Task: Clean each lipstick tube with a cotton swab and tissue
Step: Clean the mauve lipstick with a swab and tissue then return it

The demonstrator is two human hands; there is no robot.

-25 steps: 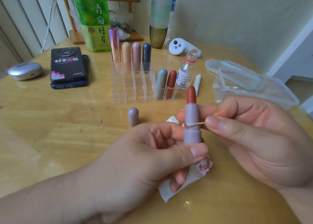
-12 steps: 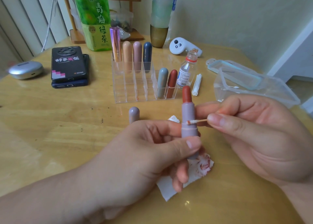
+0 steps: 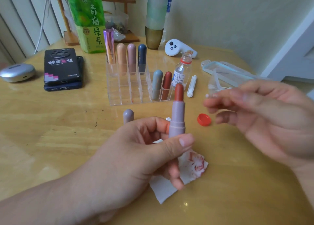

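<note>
Wooden table (image 3: 51, 139): your rack (image 3: 125, 95) at mid-back holds six tubes (image 3: 131, 58), four in its back row and two at front right. Your left hand (image 3: 136, 156) clamps the lipstick (image 3: 177, 116) upright, front of centre, above the tissue (image 3: 192, 167). Your right hand (image 3: 265, 122), blurred, pinches a swab (image 3: 207, 95) near the lipstick, not touching it. Bare wood lies front left.

Glossy yellow wooden table (image 3: 51, 139) is filling most of the view. Its grain is running left to right and its top is catching soft, even light, with one small bright glint low in the view. Pale cream wall (image 3: 229, 20) is standing behind it, plain. White vertical slats (image 3: 15, 24) are lining the far left, a white cord (image 3: 43, 19) hanging before them. Small wooden shelf (image 3: 71, 39) is sitting at the table's back. White trim (image 3: 295, 42) is slanting at right.
</note>
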